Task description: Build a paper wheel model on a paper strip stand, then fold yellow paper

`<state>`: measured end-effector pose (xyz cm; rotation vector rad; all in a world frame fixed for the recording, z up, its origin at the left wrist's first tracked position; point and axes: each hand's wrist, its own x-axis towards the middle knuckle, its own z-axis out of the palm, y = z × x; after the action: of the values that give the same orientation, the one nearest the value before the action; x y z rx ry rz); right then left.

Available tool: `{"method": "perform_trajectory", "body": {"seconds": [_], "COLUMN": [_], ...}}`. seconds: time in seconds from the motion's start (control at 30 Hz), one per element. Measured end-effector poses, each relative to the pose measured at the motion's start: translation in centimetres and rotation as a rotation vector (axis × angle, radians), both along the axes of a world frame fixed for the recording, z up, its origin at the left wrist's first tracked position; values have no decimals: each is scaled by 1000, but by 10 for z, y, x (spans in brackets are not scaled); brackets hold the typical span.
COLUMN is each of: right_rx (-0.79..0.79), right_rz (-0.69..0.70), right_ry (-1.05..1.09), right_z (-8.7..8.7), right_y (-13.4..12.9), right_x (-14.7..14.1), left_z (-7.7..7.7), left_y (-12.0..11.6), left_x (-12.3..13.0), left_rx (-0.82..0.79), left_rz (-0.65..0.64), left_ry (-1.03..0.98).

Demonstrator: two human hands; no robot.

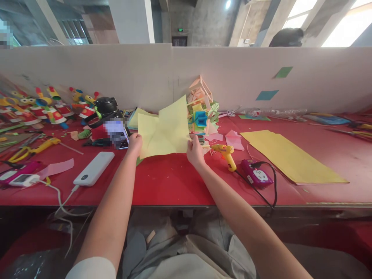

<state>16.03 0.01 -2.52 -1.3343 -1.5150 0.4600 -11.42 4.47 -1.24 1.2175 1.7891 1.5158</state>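
Observation:
A creased sheet of light yellow paper [165, 130] is held up above the red table, its upper right corner raised high. My left hand [135, 144] pinches its left edge. Its right edge is gripped by my right hand [196, 150], the thumb on the near side. Just right of my right hand lies a yellow glue gun [225, 152]. Behind the sheet, partly hidden by it, stand folded paper pieces in green, yellow and blue [201, 118], with a peach paper frame [200, 87] on top.
The red table [168, 186] meets a white partition [130, 77]. Yellow sheets [290, 157] and a purple power socket [257, 173] lie right. Left are a white power bank [94, 169], a phone [122, 137], a black helmet-like object [106, 106], yellow-handled pliers [21, 155] and several colourful figures [54, 114].

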Motion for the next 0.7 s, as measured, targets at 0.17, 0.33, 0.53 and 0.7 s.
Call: {"method": "perform_trajectory", "body": {"seconds": [0.17,0.33,0.53,0.7], "right_rx": [16,-16,0,56], "right_rz": [100,95,111,132], "right_ry": [181,190,212,303], "right_z": [4,5,5,12], "right_y": [-3,-7,-10,-12], "right_x": [11,13,13,14], "left_z": [5,12,26,30], "left_y": [7,17,20,14], "left_x": [-1,6,17,32], "left_rx": [-51,-58,151,86], "left_rz": [83,98,53,80], "left_ry": [184,282,316,263]}}
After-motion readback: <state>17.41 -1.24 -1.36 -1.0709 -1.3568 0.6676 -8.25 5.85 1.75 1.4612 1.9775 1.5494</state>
